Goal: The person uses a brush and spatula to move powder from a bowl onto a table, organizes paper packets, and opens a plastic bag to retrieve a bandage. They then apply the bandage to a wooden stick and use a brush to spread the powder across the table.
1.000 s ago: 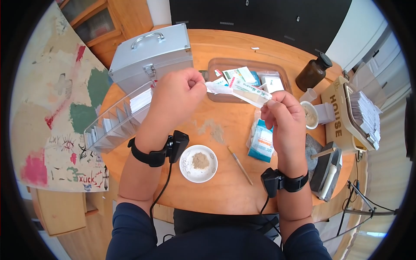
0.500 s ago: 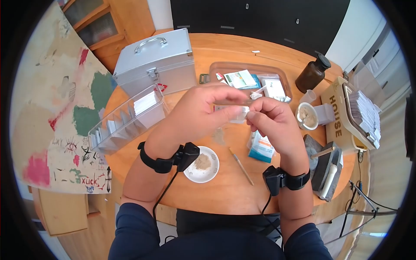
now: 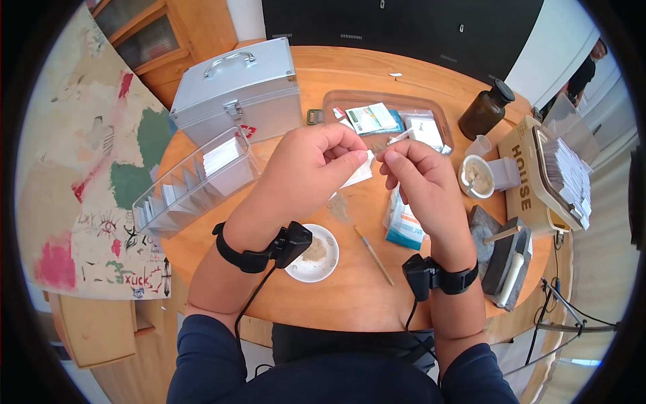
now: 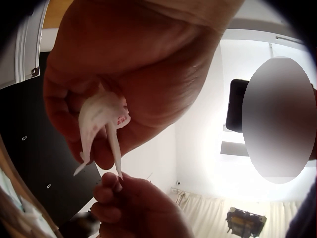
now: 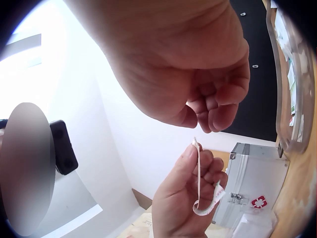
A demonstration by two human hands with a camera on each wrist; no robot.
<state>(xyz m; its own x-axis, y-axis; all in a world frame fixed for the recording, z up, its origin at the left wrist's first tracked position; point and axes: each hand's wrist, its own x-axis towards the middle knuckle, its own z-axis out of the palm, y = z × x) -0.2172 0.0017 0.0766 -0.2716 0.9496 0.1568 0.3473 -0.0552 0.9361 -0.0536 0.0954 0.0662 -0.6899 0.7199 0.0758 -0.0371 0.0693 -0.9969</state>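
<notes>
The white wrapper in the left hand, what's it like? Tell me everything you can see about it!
The white wrapper looks thin and flimsy, like paper or plastic film; I can't tell which. It has small pinkish-red print. It's bent and curled, with a narrow end sticking out. The left hand holds it in the air over the table and hides part of it. The right hand is close by, but looks apart from it in the right wrist view.

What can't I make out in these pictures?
Head view: what the brown bottle contains; dark sides hide it.
Head view: part of the white dish; a wrist camera covers it.
Left wrist view: print on the white wrapper; too small.
Head view: whether the right hand holds anything; its fingers hide it.
</notes>
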